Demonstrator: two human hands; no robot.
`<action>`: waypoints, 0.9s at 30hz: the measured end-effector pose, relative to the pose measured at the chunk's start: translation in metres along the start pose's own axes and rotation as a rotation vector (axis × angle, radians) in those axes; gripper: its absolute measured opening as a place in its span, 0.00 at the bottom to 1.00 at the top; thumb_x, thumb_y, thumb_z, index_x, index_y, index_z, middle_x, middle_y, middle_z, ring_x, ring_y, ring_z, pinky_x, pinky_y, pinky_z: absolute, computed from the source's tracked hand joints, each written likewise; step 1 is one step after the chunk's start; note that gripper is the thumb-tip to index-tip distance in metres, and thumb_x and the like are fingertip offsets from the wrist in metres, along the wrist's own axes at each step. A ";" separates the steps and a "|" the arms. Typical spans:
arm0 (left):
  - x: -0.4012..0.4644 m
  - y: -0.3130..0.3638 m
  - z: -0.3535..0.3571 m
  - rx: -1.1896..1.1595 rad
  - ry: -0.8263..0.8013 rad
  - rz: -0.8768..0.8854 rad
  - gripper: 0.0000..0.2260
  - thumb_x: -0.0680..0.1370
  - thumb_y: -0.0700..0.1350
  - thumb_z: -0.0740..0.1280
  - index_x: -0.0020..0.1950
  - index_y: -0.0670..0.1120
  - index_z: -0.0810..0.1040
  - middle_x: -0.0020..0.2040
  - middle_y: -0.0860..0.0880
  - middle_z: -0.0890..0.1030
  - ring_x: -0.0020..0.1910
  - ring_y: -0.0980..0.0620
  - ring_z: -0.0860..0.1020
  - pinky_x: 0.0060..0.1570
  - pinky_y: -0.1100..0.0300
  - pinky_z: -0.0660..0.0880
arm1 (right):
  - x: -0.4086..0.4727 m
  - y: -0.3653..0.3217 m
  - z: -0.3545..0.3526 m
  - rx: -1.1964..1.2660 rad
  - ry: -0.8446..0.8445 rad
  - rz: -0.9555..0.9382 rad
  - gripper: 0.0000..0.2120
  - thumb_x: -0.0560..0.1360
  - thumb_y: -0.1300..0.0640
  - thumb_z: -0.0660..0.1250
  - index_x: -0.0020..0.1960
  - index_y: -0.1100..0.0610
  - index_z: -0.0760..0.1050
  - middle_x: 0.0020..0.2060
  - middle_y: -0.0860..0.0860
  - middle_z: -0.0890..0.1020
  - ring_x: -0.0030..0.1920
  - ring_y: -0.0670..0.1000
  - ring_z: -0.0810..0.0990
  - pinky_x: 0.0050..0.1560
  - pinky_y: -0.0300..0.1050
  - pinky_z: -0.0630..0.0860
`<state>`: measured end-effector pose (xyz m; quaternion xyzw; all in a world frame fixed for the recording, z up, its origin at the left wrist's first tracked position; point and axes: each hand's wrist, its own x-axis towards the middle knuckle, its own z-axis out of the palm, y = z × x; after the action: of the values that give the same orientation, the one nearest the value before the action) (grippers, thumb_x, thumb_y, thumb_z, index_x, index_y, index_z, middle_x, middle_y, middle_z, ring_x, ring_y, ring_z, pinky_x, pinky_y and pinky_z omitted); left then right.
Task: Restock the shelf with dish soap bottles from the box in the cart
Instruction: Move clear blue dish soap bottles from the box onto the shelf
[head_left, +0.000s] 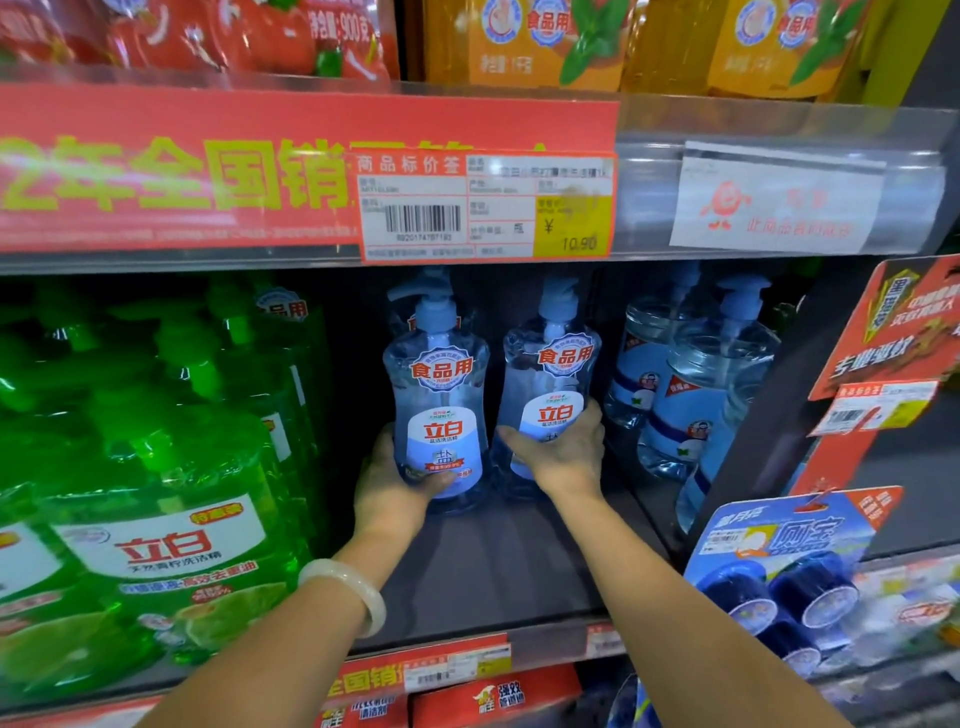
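I had both arms reaching into the gap on the shelf (498, 571), each hand wrapped around one clear dish soap bottle. My left hand (395, 478) gripped the lower part of the left bottle (441, 405), thumb across its front label, a pale bangle (348, 592) on that wrist. My right hand (566, 452) cupped the right bottle (550, 395) from its right side, fingers curled behind it. Both bottles stood upright, just beside each other, between the green bottles (156, 493) and the rounder blue-labelled bottles (696, 395). A price tag (483, 208) hung above.
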<state>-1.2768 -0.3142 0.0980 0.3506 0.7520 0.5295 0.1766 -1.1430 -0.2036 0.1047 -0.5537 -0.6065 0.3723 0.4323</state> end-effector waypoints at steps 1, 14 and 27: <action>0.000 0.000 0.000 0.006 -0.002 0.001 0.33 0.66 0.41 0.77 0.68 0.46 0.68 0.62 0.46 0.78 0.59 0.45 0.76 0.56 0.54 0.74 | 0.000 0.000 -0.001 -0.017 -0.007 0.002 0.51 0.57 0.47 0.80 0.70 0.59 0.57 0.63 0.57 0.69 0.64 0.58 0.69 0.62 0.56 0.73; 0.001 0.004 -0.003 0.049 -0.046 -0.013 0.33 0.67 0.41 0.77 0.69 0.46 0.66 0.63 0.45 0.77 0.60 0.44 0.76 0.56 0.54 0.74 | 0.001 -0.006 -0.001 -0.101 -0.016 0.050 0.50 0.58 0.47 0.79 0.70 0.58 0.55 0.63 0.57 0.68 0.64 0.59 0.69 0.64 0.56 0.72; -0.065 0.019 0.001 0.416 -0.110 0.150 0.27 0.72 0.44 0.71 0.67 0.41 0.65 0.64 0.39 0.68 0.64 0.39 0.66 0.62 0.52 0.65 | -0.095 -0.005 -0.036 -0.408 -0.233 -0.197 0.30 0.73 0.54 0.70 0.70 0.59 0.62 0.67 0.58 0.67 0.68 0.58 0.65 0.69 0.52 0.64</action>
<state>-1.2252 -0.3565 0.1081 0.4628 0.8059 0.3549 0.1016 -1.1099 -0.2995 0.1114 -0.5211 -0.7658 0.2598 0.2729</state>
